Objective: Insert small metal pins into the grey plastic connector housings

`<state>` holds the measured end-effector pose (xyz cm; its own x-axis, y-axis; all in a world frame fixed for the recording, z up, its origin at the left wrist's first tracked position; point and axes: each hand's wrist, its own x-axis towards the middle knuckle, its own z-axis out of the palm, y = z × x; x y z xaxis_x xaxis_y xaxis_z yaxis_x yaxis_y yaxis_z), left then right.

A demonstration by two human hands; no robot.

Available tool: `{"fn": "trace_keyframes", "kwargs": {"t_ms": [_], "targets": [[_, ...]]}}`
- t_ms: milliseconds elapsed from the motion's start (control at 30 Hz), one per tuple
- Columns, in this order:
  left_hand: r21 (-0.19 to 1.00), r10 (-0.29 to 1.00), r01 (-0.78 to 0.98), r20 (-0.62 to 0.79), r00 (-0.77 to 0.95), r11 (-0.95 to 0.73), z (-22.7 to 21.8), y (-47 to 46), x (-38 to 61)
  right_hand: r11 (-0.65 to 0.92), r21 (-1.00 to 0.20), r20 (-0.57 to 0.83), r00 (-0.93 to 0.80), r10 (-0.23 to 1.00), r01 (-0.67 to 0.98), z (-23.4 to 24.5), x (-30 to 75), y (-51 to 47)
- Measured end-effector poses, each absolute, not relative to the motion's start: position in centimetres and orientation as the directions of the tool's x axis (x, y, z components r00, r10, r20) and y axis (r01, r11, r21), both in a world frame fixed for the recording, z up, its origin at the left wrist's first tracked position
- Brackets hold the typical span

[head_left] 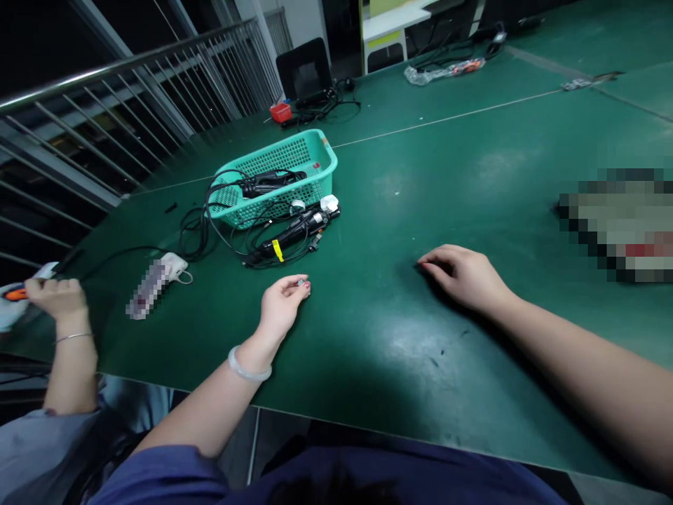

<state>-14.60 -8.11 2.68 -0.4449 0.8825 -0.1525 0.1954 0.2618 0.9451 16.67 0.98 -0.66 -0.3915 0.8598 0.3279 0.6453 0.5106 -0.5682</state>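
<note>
My left hand [281, 303] rests on the green table [420, 175], palm turned up, fingertips pinched together on a tiny object I cannot name. A pale bangle sits on that wrist. My right hand [465, 275] lies palm down on the mat farther right, fingers loosely curled, holding nothing visible. Just beyond my left hand lies a black tool with a yellow tag [294, 235] amid tangled black cables. A teal plastic basket [310, 158] holding another black cabled device stands behind it.
A co-worker's hand [55, 294] at the far left grips an orange-handled item at the table edge. A white adapter [173, 266] lies near it. A metal railing [131, 84] runs along the left. A small red box [281, 112], cables and a white stand sit at the back.
</note>
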Motion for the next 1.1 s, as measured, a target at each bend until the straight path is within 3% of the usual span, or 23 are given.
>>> {"fn": "trace_keyframes", "kwargs": {"t_ms": [100,167,267,367,533,800,867,933,1033,1100], "targets": [[0.791,0.922,0.564,0.000,-0.388,0.237,2.7,-8.1,-15.1,0.511,-0.569,0.329,-0.391,0.860,0.644,-0.8,16.7,1.0],[0.670,0.945,0.718,0.075,-0.319,0.189,2.7,-8.0,-15.0,0.512,-0.571,0.332,-0.390,0.859,0.642,-0.7,16.7,0.9],[0.558,0.962,0.819,0.126,-0.242,0.132,2.6,-7.8,-14.9,0.517,-0.573,0.332,-0.398,0.856,0.635,-0.5,16.7,0.9],[0.578,0.965,0.806,0.115,-0.236,0.128,2.4,-7.6,-15.0,0.520,-0.574,0.330,-0.403,0.854,0.632,-0.4,16.7,0.9],[0.753,0.954,0.642,0.065,-0.294,0.146,1.4,-6.8,-14.9,0.517,-0.574,0.322,-0.405,0.856,0.635,-0.4,16.7,0.9],[0.870,0.978,0.494,0.108,-0.180,-0.005,0.5,-2.5,-5.9,0.516,-0.550,0.273,-0.443,0.854,0.656,-0.5,16.5,0.7],[0.937,0.985,0.350,0.077,-0.156,-0.018,0.6,-0.9,-2.8,0.531,-0.540,0.263,-0.469,0.843,0.653,-0.5,16.6,0.7],[0.995,0.994,0.096,-0.015,-0.106,0.026,0.8,0.5,-0.4,0.537,-0.535,0.265,-0.474,0.840,0.653,-0.4,16.7,0.8],[0.956,0.985,-0.249,-0.169,-0.042,0.153,1.6,1.5,1.2,0.524,-0.538,0.270,-0.454,0.849,0.660,-0.4,17.0,1.0],[0.925,0.978,-0.340,-0.202,-0.053,0.173,2.1,1.3,1.1,0.508,-0.550,0.263,-0.440,0.859,0.663,-0.4,17.3,1.1]]}}
